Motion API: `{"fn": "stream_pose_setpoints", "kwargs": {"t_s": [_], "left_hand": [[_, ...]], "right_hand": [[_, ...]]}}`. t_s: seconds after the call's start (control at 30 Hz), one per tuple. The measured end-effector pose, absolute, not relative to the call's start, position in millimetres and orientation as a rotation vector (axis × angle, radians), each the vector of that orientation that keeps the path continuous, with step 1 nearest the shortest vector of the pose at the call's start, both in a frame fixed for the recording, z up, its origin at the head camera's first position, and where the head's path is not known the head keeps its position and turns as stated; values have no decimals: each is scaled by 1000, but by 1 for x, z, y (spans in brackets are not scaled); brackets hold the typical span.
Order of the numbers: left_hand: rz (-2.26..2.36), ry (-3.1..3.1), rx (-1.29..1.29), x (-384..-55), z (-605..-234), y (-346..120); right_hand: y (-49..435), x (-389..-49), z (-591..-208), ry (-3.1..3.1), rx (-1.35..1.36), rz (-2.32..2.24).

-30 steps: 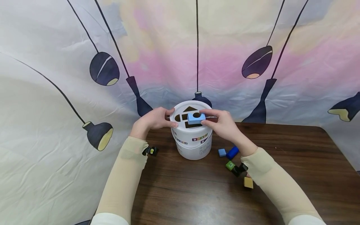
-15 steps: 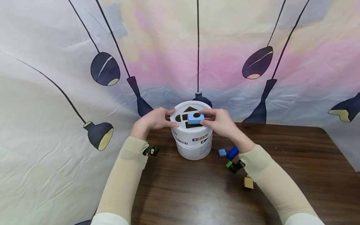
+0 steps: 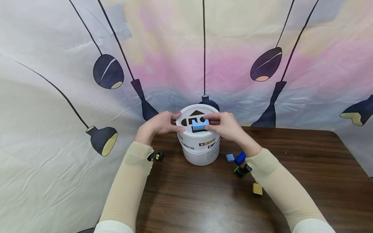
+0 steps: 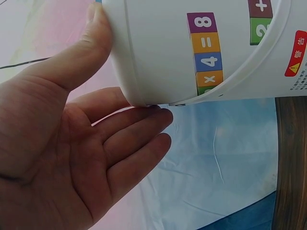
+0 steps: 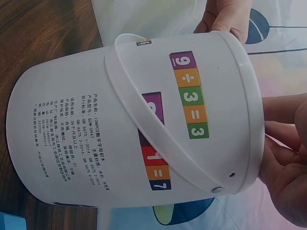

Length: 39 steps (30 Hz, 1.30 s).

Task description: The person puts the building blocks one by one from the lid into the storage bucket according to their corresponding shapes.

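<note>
A white bucket [image 3: 201,152] with a lid [image 3: 185,113] cut with dark shaped holes stands on the table. At its left side my left hand [image 3: 161,123] holds the rim, thumb toward the front and forefinger toward the back. The left wrist view shows the other fingers of that hand [image 4: 81,139] fairly straight along the bucket. Over the lid, my right hand [image 3: 225,124] pinches a light blue block [image 3: 200,125] by its right end. That block seems to have a notch on its far side. In the right wrist view the bucket wall hides the block.
Right of the bucket lie a small light blue block [image 3: 230,158], a dark blue block [image 3: 240,158], a green block [image 3: 236,169] partly behind the wrist camera [image 3: 243,171], and a yellow block [image 3: 257,189]. A patterned cloth [image 3: 175,48] hangs behind the dark wooden table [image 3: 186,200].
My right hand has moved slightly left with the light blue block, which now sits lower over the front oblong hole. My left hand and the bucket have stayed put.
</note>
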<state>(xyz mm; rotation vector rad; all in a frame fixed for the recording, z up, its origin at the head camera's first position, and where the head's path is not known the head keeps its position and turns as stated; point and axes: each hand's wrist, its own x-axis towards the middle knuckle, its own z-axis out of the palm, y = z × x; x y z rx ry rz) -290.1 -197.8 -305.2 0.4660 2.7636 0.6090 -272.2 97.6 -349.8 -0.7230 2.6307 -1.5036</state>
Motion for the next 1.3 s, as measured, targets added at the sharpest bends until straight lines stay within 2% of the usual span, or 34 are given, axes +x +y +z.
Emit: {"fn": "stream_pose_setpoints", "kwargs": {"t_s": [1.3], "left_hand": [[580,2762,454,-289,-304,-196]], "right_hand": [[98,-272,-341,2671,-745,-1354]]}}
